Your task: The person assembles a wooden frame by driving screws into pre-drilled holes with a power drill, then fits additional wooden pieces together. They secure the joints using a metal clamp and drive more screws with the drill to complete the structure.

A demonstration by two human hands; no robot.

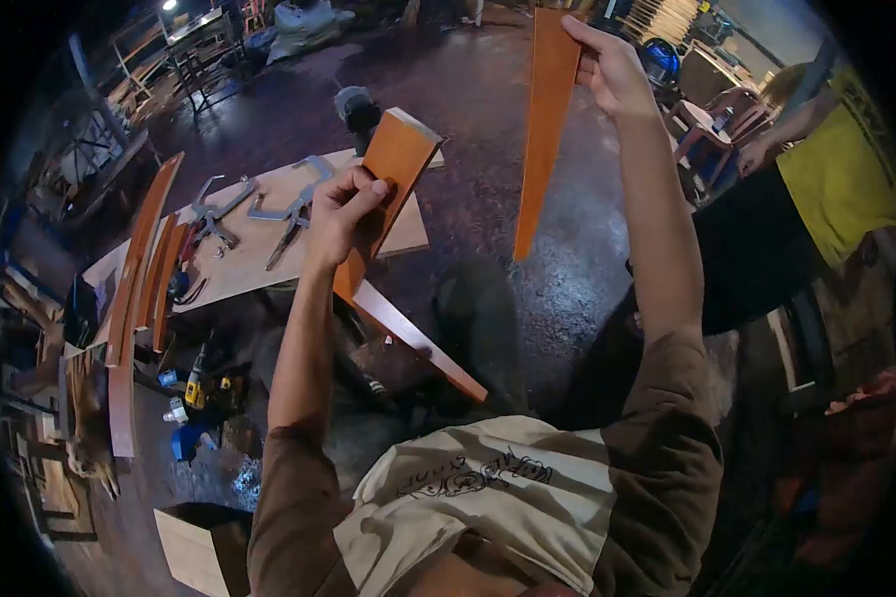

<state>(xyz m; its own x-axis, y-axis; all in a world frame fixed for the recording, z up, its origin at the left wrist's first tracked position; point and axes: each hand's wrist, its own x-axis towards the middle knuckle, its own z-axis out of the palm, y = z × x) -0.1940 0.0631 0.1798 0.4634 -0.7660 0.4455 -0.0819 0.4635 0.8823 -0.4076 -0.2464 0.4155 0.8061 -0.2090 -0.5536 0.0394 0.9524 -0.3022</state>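
My left hand (340,211) is closed around an orange-brown wooden piece (398,159), with the thumb on its face and a pale cut end at the top. Below that hand, a tapered length of the same wood (413,333) angles down to the right, meeting the held piece near my wrist. Raised high at the right, my right hand (612,70) pinches the wide upper end of a tapered wooden leg (548,129). This leg hangs narrow end down over the floor, apart from the other wood.
Metal clamps (294,204) lie on a pale board worktop (368,234), beside long varnished wood strips (144,254). A yellow drill (197,383) is low at the left. At the right are a person in a yellow shirt (846,164) and a plastic chair (722,124).
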